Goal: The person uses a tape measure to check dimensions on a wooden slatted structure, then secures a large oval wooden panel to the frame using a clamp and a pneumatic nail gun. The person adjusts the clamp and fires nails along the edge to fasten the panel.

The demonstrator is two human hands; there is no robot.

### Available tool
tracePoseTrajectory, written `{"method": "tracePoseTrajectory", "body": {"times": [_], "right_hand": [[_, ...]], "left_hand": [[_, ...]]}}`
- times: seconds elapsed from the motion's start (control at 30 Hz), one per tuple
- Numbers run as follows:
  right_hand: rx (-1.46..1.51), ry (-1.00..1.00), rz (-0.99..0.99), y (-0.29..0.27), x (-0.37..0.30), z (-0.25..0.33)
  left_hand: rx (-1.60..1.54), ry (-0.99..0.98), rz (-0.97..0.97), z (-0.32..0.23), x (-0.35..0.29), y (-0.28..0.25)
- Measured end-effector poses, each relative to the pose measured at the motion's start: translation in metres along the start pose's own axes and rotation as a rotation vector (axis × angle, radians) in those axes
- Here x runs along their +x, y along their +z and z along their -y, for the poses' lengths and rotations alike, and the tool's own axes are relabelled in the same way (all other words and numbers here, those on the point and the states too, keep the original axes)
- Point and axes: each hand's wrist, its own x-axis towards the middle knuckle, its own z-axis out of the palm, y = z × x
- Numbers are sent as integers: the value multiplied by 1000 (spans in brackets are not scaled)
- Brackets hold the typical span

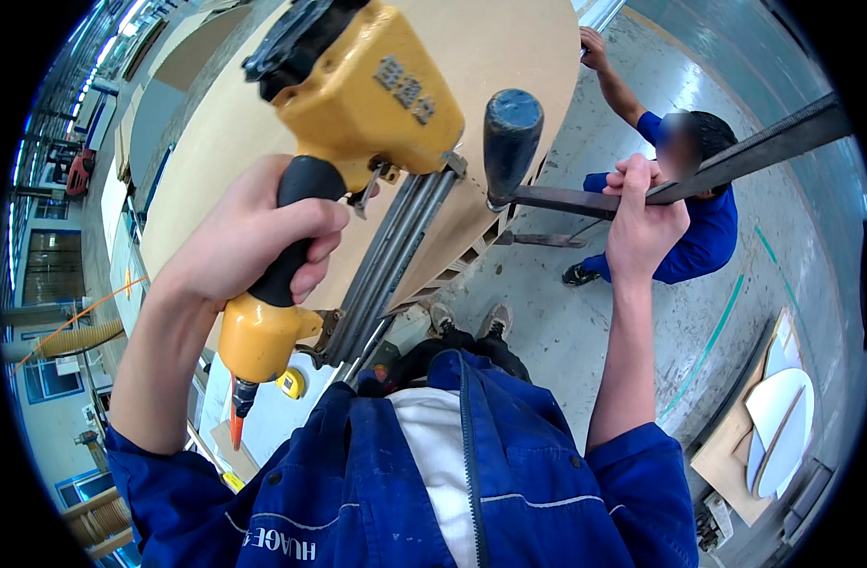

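Observation:
My left hand is wrapped around the black grip of a yellow nail gun, which is raised over a large pale wooden panel. The gun's grey magazine slants down toward me, and an orange air fitting hangs from the grip's end. My right hand is closed around the long dark bar of a clamp. The clamp's dark handle stands up beside the panel's edge. Whether its jaws press on the panel cannot be made out.
A co-worker in blue crouches on the right, one hand by the panel's far edge. Offcut boards lie on the floor at lower right. A yellow tape measure lies below the nail gun. A ribbed hose runs at left.

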Motion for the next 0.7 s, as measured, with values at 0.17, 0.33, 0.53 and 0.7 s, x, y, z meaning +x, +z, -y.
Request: {"method": "tracePoseTrajectory", "body": {"times": [0.17,0.33,0.53,0.7], "right_hand": [[-44,0,22,-2,1,-4],[8,62,44,-1,-2,-3],[-23,75,63,-3,-2,-1],[4,60,70,-5,-2,-5]], "left_hand": [[-68,59,-127,1,-25,-11],[-99,84,-371,17,-72,-33],[-38,120,-1057,59,-124,-74],[98,277,-1459,90,-172,-119]]}}
